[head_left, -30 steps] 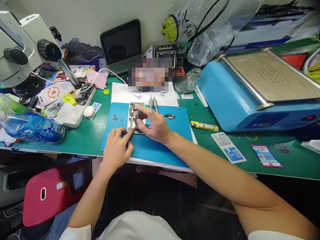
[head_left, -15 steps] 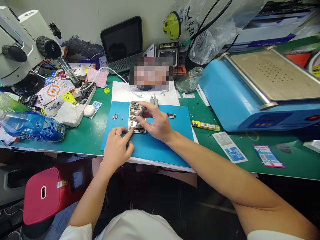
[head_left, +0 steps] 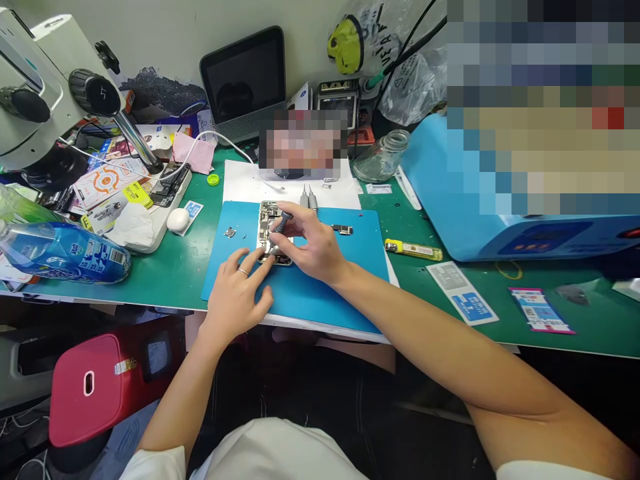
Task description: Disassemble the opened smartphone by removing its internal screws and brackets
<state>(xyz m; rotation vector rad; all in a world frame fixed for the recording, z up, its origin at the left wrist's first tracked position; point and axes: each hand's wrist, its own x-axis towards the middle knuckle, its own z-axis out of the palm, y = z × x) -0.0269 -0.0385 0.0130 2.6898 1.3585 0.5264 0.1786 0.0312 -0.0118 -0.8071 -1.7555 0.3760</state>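
An opened phone (head_left: 267, 212) with bare circuit boards lies upright on a blue mat (head_left: 320, 307). Pinched between the thumb and fingers of my right hand (head_left: 314, 245) is a small screwdriver (head_left: 285, 221), tilted, its lower end over the phone's inner parts. My left hand (head_left: 239, 288) has its fingers apart and holds nothing; its fingertips rest at the phone's lower edge. A small metal part (head_left: 229, 232) lies left of the phone, and a dark phone component (head_left: 343, 230) lies right of it. Two grey pointed tools (head_left: 309, 200) stand behind my right hand.
At the left are a microscope (head_left: 75, 93), a blue bottle (head_left: 70, 253) and a white round case (head_left: 178, 220). A dark-screened display (head_left: 244, 80) stands behind. On the right are a glass jar (head_left: 383, 157), a yellow cutter (head_left: 413, 249) and a blue heating machine (head_left: 430, 180).
The fingers of my left hand have spread and its thumb has moved away from the index finger. My right hand keeps its hold on the screwdriver, nearly in place.
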